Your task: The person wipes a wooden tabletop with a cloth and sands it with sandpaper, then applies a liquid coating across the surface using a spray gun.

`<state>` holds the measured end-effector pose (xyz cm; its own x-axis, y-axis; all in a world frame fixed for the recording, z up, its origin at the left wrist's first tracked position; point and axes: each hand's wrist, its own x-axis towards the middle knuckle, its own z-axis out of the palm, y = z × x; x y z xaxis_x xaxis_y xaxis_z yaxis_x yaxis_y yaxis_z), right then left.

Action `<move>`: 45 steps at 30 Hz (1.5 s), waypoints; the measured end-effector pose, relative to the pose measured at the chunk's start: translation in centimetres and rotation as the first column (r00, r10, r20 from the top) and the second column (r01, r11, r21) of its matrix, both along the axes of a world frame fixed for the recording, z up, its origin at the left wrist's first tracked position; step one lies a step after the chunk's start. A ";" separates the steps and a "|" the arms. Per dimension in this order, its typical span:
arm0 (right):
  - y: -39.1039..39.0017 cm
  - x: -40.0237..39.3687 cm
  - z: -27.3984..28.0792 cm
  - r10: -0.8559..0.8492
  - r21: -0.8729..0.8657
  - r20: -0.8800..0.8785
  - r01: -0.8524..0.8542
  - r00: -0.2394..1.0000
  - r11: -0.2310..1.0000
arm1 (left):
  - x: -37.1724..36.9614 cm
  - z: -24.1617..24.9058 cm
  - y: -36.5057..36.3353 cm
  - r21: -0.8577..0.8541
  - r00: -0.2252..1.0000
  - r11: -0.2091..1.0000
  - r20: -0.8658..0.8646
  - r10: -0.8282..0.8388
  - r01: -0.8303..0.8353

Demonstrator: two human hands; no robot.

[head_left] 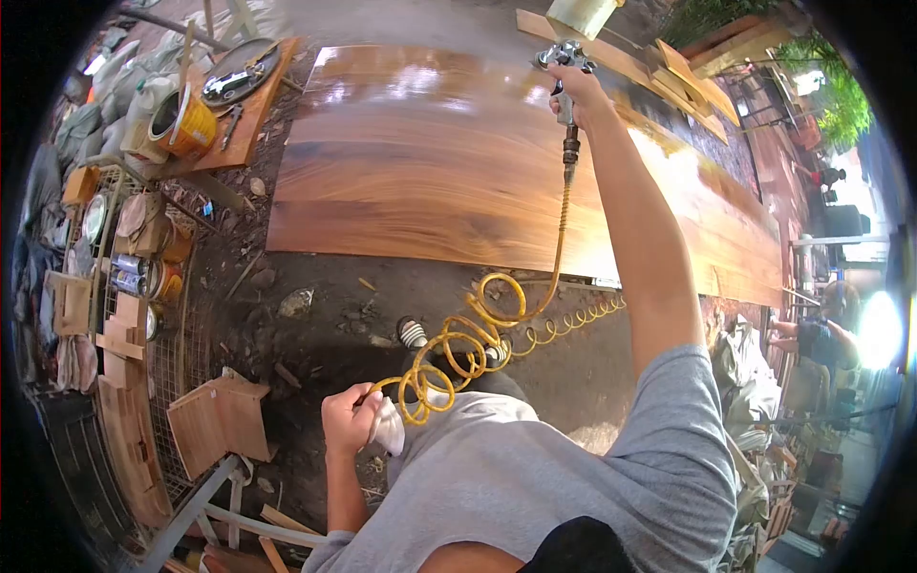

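My right hand is closed round the grip of a metal spray gun with a pale cup on top. The gun is held above the far part of a long, glossy brown wooden board, and pale mist hangs near the board's far edge. From its handle a yellow coiled air hose runs down in loose loops. My left hand, low and near my body, is closed on the hose and on a white cloth.
At the left, a small wooden table bears a yellow can and a black round lid with tools. Wire shelving below holds cans and wood pieces. A wooden box stands lower left. Planks lie far right; another person is at the right edge.
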<state>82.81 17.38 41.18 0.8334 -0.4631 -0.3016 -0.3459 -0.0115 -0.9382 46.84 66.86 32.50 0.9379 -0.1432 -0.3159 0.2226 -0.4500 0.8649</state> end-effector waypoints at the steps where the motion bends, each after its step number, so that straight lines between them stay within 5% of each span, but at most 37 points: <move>1: -0.8 -0.4 0.2 -0.003 -0.006 0.000 0.003 1.000 1.000 | 0.0 -0.1 -0.7 -0.006 1.000 1.000 0.008 -0.003 0.003; 45: -44.6 -24.3 0.2 -0.177 0.009 0.074 0.177 0.981 0.984 | -14.0 0.4 -39.1 0.127 0.943 0.937 0.013 -0.331 0.327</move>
<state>58.51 -27.20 41.36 0.7584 -0.6044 -0.2438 -0.2720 0.0463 -0.9612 32.81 27.72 32.91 0.8552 -0.4083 -0.3192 0.0161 -0.5948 0.8037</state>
